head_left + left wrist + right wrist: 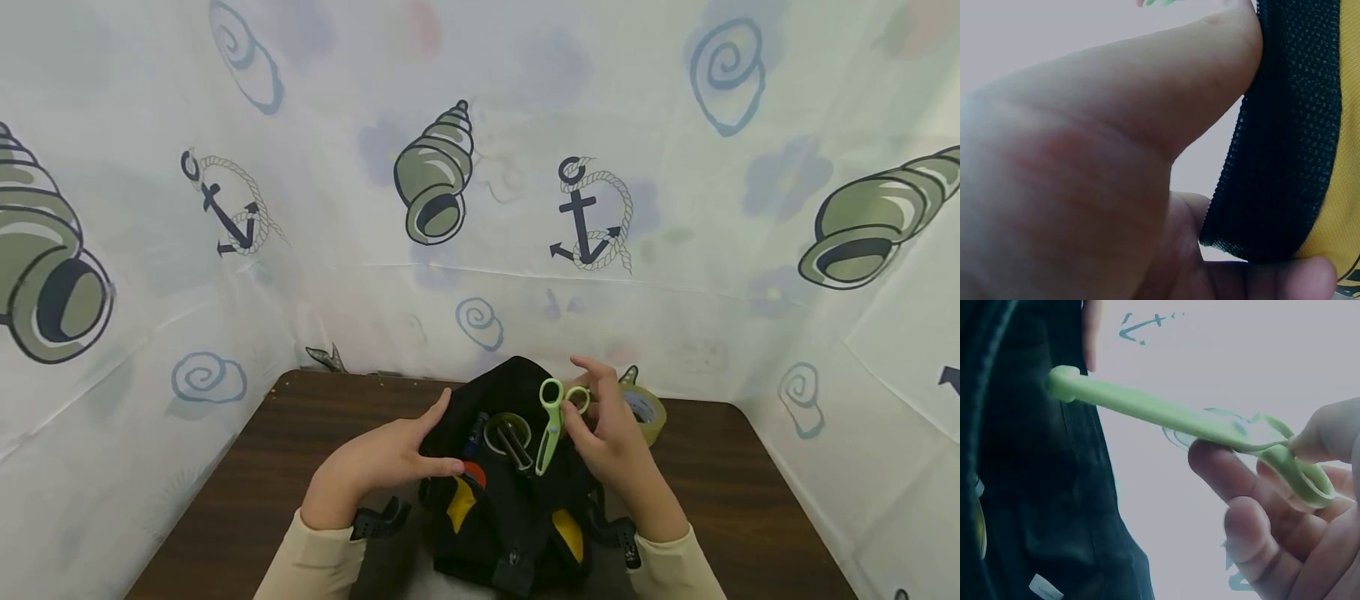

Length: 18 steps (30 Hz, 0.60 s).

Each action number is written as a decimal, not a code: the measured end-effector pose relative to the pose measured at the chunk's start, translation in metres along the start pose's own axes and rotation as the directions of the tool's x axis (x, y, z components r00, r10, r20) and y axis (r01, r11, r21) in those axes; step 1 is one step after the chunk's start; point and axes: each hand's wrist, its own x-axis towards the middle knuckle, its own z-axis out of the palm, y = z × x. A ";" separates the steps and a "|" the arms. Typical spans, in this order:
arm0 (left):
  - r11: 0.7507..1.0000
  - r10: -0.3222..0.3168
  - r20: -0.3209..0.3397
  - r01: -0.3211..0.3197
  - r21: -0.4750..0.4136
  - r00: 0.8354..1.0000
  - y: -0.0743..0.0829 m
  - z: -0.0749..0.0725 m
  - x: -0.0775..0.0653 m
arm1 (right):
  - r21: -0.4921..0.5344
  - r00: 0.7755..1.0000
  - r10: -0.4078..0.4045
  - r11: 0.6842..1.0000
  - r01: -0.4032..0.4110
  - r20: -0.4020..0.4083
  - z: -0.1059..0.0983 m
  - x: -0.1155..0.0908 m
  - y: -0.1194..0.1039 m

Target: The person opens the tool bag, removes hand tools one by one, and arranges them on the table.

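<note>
A black bag [480,554] with yellow patches stands unfastened on the table. My left hand [367,467] holds its left rim, the thumb inside; the left wrist view shows the black edge [1285,137] between thumb and fingers. My right hand [615,429] pinches light green scissors [551,425] by the handle loops, blades pointing down over the bag's opening. From the right wrist, the scissors [1147,409] reach toward the dark lining [1022,444]. Inside the bag are a greenish ring [490,427], a dark shiny rod-like thing [516,448], a dark blue stick [476,435] and something red [474,474].
A yellowish roll of tape [654,417] stands on the brown wooden table [720,483], behind my right hand. Black straps with buckles [382,518] lie at both sides of the bag. A white sheet [510,308] printed with shells and anchors hangs around the table.
</note>
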 end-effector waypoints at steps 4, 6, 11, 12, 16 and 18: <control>1.000 0.001 -0.005 0.000 0.009 1.000 0.002 -0.002 0.001 | -0.006 0.999 0.037 0.999 -0.037 -0.026 -0.005 -0.001 0.000; 1.000 0.005 0.000 -0.005 0.018 1.000 0.003 -0.001 0.001 | -0.014 0.999 0.030 0.999 -0.030 -0.033 -0.009 -0.001 -0.001; 1.000 0.008 0.004 -0.008 0.015 1.000 0.001 0.001 0.002 | -0.062 0.996 -0.013 0.998 0.008 -0.090 -0.024 -0.004 -0.007; 1.000 0.008 0.003 -0.008 0.010 1.000 0.000 0.001 0.002 | -0.072 0.993 -0.012 0.997 0.004 -0.117 -0.028 -0.004 -0.008; 1.000 0.014 0.003 -0.014 -0.003 1.000 0.000 0.001 0.002 | -0.095 0.969 0.009 0.995 -0.033 -0.245 -0.043 -0.006 -0.009; 1.000 0.018 0.008 -0.018 -0.010 1.000 0.000 0.002 0.002 | -0.087 0.947 0.051 0.993 -0.082 -0.318 -0.048 -0.008 -0.007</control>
